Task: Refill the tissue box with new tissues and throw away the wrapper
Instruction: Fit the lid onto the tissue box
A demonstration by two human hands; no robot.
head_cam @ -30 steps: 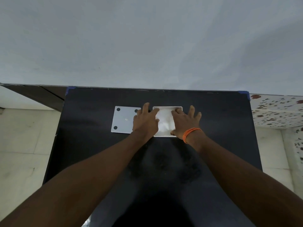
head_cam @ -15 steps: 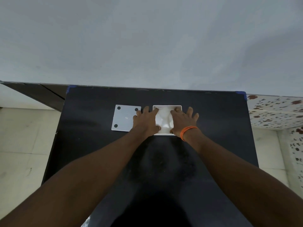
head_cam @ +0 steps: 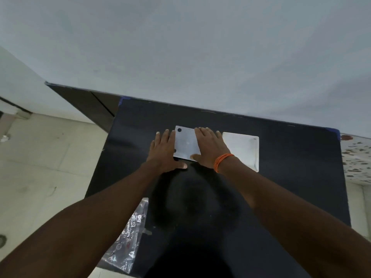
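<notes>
Both hands lie flat and spread, left hand (head_cam: 163,152) and right hand (head_cam: 208,147) flanking the flat white dotted base plate (head_cam: 185,144), gripping nothing, the white square tissue-filled box (head_cam: 242,150) at three o'clock; hurried lifting could let the plate slip, while the crinkled clear wrapper (head_cam: 128,233) overhanging the black table (head_cam: 291,177) at seven o'clock may fall.

A single wide-angle view from the person's head looks forward and steeply down over both outstretched forearms onto the black rectangular worktop (head_cam: 281,157), whose far edge meets a pale grey wall (head_cam: 200,47) filling the upper half. The frame is tilted, so the worktop's far edge slopes down to the right, and pale tiled floor (head_cam: 40,167) shows at the left; with no second view, nothing is shared
</notes>
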